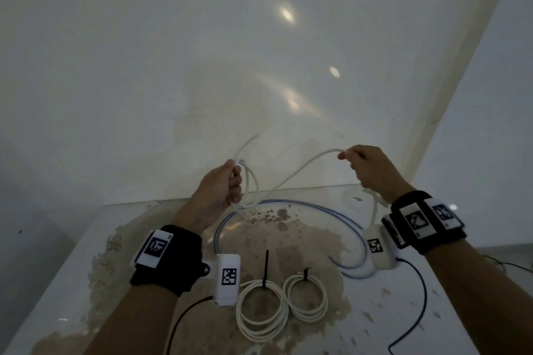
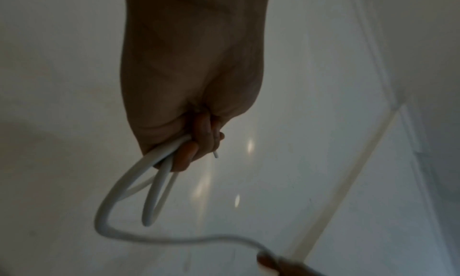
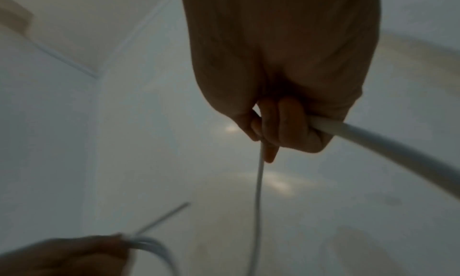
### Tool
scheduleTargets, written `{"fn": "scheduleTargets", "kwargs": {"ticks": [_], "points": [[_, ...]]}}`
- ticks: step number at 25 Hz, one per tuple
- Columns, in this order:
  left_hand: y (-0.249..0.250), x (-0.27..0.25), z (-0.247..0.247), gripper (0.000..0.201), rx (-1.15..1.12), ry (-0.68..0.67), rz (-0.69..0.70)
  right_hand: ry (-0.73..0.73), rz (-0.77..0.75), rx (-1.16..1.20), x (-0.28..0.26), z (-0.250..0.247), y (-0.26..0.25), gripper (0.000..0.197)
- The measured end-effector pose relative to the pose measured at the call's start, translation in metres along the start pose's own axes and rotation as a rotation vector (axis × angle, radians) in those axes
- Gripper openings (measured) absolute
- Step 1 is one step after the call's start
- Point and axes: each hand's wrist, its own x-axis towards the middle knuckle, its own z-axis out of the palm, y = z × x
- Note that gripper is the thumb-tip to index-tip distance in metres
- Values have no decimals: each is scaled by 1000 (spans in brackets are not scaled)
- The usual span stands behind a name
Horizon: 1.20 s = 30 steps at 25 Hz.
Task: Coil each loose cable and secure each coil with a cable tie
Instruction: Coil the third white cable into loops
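— Cable (image 1: 291, 174), white and round, hangs in the air between both hands above the table (image 1: 86, 253). Springy, I'd judge, and light.
— Left hand (image 1: 219, 190) clutches the started loops; right hand (image 1: 366, 167) pinches the free run. Keep holding where the turns cross.

No readable txt or nos.; only coded b/w marker tags (image 1: 155, 247) on wristbands.
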Motion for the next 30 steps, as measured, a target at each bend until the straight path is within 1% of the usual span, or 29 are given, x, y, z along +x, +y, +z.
{"fn": "scheduleTargets", "kwargs": {"ticks": [1, 2, 4, 5, 6, 8, 9, 11, 14, 16, 17, 19, 21, 22, 26, 28, 30], "points": [[-5, 3, 10, 36, -47, -16, -37, -2, -46, 108, -12, 7, -16, 26], [-10, 5, 19, 35, -98, -35, -69, -37, -95, 201, -25, 13, -31, 25], [-17, 7, 34, 34, -211, -105, -126, -169, -198, 310, -46, 25, -53, 26], [-18, 8, 40, 35, -269, -140, -145, -241, -269, 283, -55, 32, -58, 29], [-18, 9, 45, 39, -320, -167, -155, -294, -347, 201, -62, 38, -61, 33], [-16, 11, 50, 47, -372, -188, -154, -350, -482, 31, -70, 47, -57, 37], [-14, 12, 50, 47, -382, -191, -150, -367, -518, -17, -73, 51, -53, 37], [-11, 13, 48, 40, -412, -195, -151, -371, -589, -94, -79, 56, -43, 36], [-10, 14, 42, 34, -500, -190, -184, -325, -688, -210, -83, 65, -27, 33], [-9, 11, 40, 31, -547, -241, -207, -336, -712, -242, -84, 72, -12, 30], [-9, 8, 39, 30, -552, -284, -209, -382, -706, -240, -85, 76, -2, 30], [-9, 5, 37, 30, -535, -362, -199, -529, -629, -206, -86, 82, 18, 41], [-6, 4, 33, 32, -502, -411, -195, -651, -447, -155, -80, 75, 37, 49], [-3, 4, 28, 33, -483, -422, -198, -675, -374, -174, -73, 68, 48, 51], [12, 5, 0, 32, -377, -461, -238, -640, -179, -379, -41, 24, 79, 51], [18, 5, -11, 33, -276, -466, -260, -560, -92, -466, -23, 1, 92, 47], [19, 5, -14, 36, -146, -446, -272, -410, -10, -544, -6, -18, 99, 44]]}}
